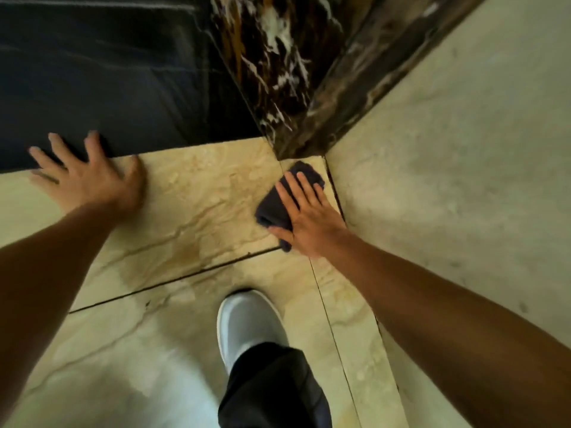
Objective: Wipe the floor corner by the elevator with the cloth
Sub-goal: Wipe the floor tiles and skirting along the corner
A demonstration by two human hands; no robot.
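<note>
Fingers of our right hand (304, 219) lie flat, pressing the folded dark grey cloth (279, 205) onto the beige marble floor (197, 205) in the corner below the dark veined marble frame (272, 72). Our left hand (89, 177) rests spread, empty, on the floor's edge.

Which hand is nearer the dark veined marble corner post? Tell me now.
Right. The right hand presses the dark folded cloth just below the dark veined marble corner post; the left hand rests flat far left.
</note>
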